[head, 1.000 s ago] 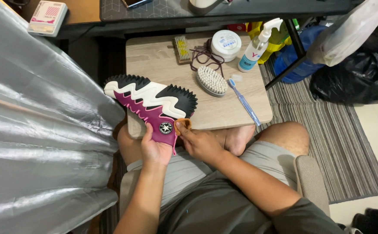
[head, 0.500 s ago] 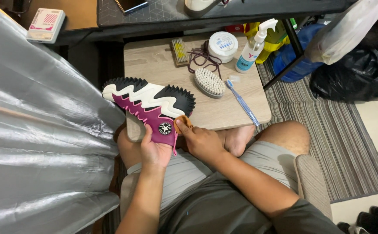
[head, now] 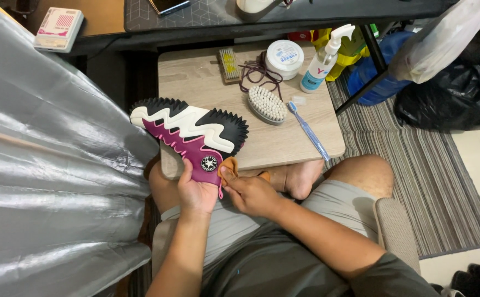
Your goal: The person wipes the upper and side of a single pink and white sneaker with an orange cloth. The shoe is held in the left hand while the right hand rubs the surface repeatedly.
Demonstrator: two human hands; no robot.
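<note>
Striped rug (head: 416,165) under wooden table (head: 207,82).

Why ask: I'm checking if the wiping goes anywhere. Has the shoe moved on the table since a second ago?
No. The shoe keeps its place against the table edge and the brush; only the camera shifted slightly.

A home room: striped rug (head: 416,181), desk (head: 284,16), small wooden table (head: 196,82)
</note>
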